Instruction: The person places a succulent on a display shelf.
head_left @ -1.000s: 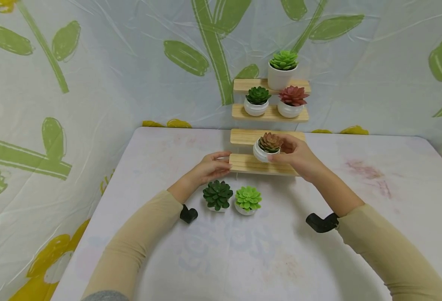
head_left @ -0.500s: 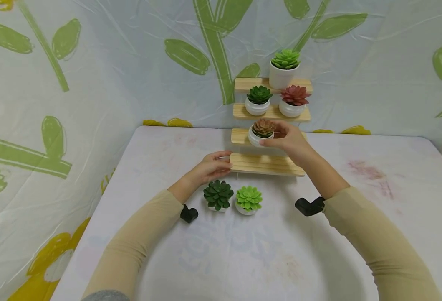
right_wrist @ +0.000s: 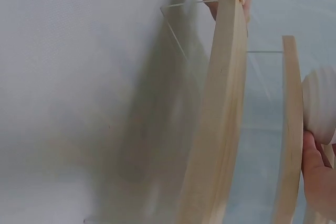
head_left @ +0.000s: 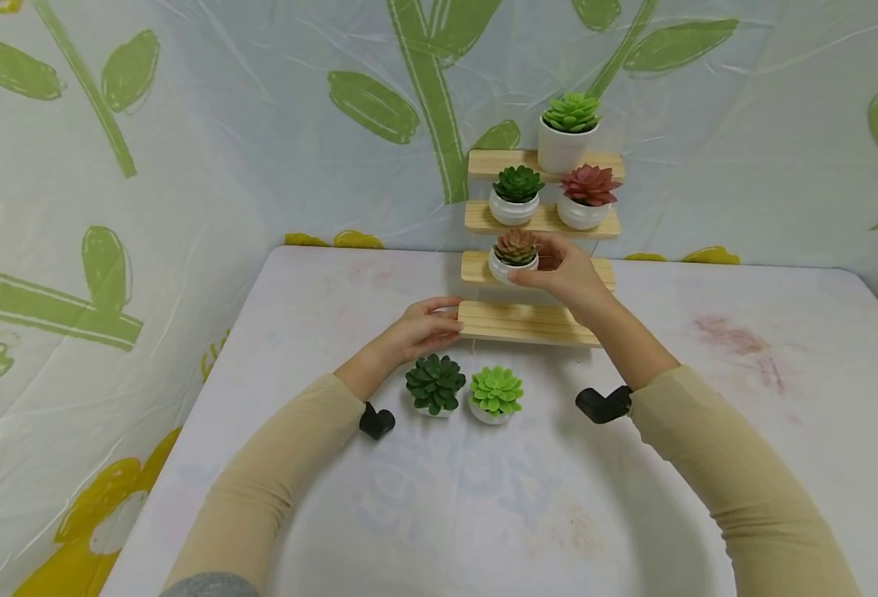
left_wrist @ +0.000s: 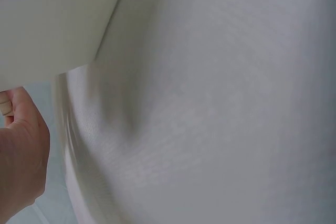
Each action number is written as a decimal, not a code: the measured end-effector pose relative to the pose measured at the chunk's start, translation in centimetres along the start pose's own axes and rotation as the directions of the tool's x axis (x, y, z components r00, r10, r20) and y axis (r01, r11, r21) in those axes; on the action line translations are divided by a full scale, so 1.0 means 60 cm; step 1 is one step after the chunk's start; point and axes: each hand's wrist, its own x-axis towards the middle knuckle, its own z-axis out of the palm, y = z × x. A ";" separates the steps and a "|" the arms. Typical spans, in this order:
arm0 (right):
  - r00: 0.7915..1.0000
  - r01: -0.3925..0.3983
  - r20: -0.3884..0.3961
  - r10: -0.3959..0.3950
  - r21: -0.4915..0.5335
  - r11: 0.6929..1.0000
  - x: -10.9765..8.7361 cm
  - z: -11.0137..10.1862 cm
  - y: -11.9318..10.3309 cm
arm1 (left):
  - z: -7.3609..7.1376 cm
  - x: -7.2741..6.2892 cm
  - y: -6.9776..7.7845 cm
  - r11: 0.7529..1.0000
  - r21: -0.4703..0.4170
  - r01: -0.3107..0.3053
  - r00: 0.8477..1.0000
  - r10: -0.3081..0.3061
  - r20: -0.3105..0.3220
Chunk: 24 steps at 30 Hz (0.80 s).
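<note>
My right hand (head_left: 573, 280) grips a reddish-brown succulent (head_left: 516, 249) by its white pot, at the left part of the second-lowest board (head_left: 595, 272) of a wooden tiered plant stand. In the right wrist view the pot (right_wrist: 319, 103) sits against that board, with the fingers beside it. My left hand (head_left: 418, 330) pinches the left end of the lowest board (head_left: 531, 323), with thumb and fingers on its two faces. Nearest to the left hand on the table are a dark green succulent (head_left: 435, 383) and a bright green succulent (head_left: 496, 391), both in white pots.
Higher on the stand are a dark green succulent (head_left: 516, 186), a red succulent (head_left: 590, 189) and a light green succulent (head_left: 571, 114) in a taller pot. Clear supports join the boards. A leaf-printed cloth (head_left: 259, 149) hangs behind the table (head_left: 468, 514).
My right hand has carried the reddish-brown succulent up and left, from above the lowest board to the second-lowest one. The left hand has stayed at the lowest board's end.
</note>
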 end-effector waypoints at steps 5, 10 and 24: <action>1.000 -0.023 -0.019 0.022 -0.038 0.999 0.005 0.003 -0.005 | 0.000 0.002 -0.001 1.000 -0.004 0.000 1.000 0.000 0.000; 0.999 -0.025 -0.036 0.024 -0.018 1.000 0.008 0.009 -0.007 | -0.002 0.004 -0.001 1.000 0.003 -0.002 1.000 0.002 0.003; 1.000 -0.017 -0.016 0.018 0.006 1.000 0.005 0.006 -0.008 | -0.002 0.004 -0.001 1.000 0.004 -0.001 1.000 0.001 0.001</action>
